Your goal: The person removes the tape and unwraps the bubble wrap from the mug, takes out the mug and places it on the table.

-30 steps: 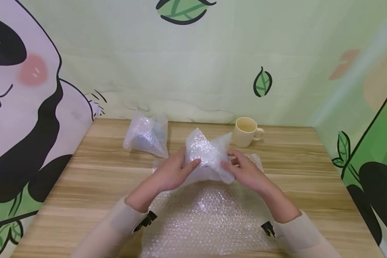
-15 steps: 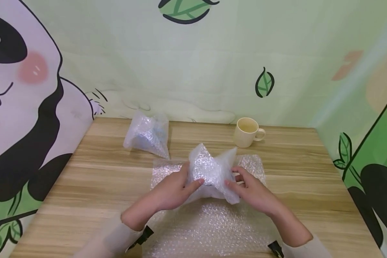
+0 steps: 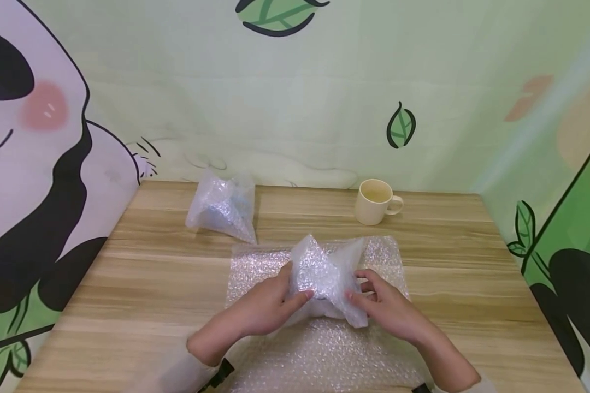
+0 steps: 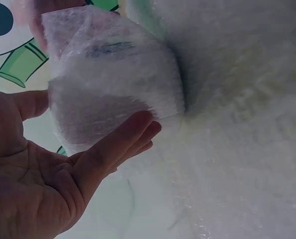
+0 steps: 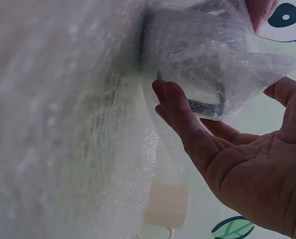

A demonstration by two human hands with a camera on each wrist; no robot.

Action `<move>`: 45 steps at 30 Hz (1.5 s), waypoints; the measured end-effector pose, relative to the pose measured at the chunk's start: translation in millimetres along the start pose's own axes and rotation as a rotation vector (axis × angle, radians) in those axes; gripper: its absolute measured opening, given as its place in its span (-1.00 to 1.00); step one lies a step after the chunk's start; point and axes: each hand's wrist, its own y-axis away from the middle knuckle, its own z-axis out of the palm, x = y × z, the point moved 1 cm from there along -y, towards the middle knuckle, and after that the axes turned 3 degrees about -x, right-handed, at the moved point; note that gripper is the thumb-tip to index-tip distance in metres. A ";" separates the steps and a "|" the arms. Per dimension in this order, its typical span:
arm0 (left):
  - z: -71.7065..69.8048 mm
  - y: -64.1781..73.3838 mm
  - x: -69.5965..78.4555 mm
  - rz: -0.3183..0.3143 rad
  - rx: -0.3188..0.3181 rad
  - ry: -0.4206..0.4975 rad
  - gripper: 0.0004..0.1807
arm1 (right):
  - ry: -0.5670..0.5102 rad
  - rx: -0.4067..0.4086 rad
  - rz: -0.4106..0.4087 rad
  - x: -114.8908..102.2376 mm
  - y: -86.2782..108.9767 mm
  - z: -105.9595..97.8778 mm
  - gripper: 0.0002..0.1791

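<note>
A bundle wrapped in bubble wrap (image 3: 319, 273), its loose corners sticking up, is held between both hands low over a flat bubble wrap sheet (image 3: 319, 352). My left hand (image 3: 265, 305) grips its left side, thumb at the front and fingers along the side. On the other side my right hand (image 3: 393, 308) holds it between thumb and fingers. Through the wrap in the right wrist view, a dark curved strip (image 5: 205, 108) shows, while the rest of the contents is hidden. The left wrist view shows the fingers lying along the bundle (image 4: 108, 74) beside the sheet.
A cream mug (image 3: 371, 206), handle to the right, stands at the back of the wooden table (image 3: 128, 284). Another bubble-wrapped bundle (image 3: 221, 204) with something bluish inside sits at the back left. Behind the table rises a printed wall (image 3: 300, 109).
Both hands have brought the wrapped bundle toward the body and down over the bubble wrap sheet, keeping the same hold. The mug and the other bundle stay put.
</note>
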 end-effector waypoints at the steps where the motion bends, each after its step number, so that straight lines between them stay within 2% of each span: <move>1: 1.0 0.3 -0.8 -0.001 0.000 0.002 0.06 | -0.003 0.001 -0.002 1.0 -0.1 0.2 -0.35; 8: 2.0 0.9 -3.0 -0.005 0.008 -0.009 0.07 | -0.016 -0.013 -0.003 3.7 1.0 -2.0 -0.32; 12: -0.3 1.1 -3.9 -0.006 0.040 -0.008 0.05 | -0.003 -0.028 0.007 3.3 0.9 -3.9 -0.29; 15: -3.9 1.4 -1.5 -0.015 0.095 -0.031 0.05 | 0.007 -0.035 0.006 3.6 0.5 -5.6 -0.29; 18: -7.9 1.3 3.1 0.000 0.176 -0.097 0.06 | 0.004 -0.043 0.002 2.8 0.2 -7.3 -0.29; 22: -13.3 -0.2 14.3 0.074 0.281 -0.195 0.00 | 0.004 -0.047 0.002 1.1 0.2 -8.6 -0.29; 25: -16.2 -2.3 25.2 0.119 0.311 -0.246 -0.11 | 0.016 -0.040 -0.002 -0.2 0.4 -9.1 -0.29; 28: -16.8 -6.5 34.8 0.150 0.303 -0.308 -0.23 | 0.027 -0.029 -0.012 -1.7 0.7 -9.3 -0.29; 35: -11.9 -21.1 50.9 0.213 0.232 -0.437 -0.43 | 0.077 0.031 -0.063 -0.6 1.3 -11.3 -0.28; 45: -5.0 -32.4 59.2 0.223 0.202 -0.500 -0.55 | 0.151 0.182 -0.298 -6.6 -4.9 -11.0 -0.28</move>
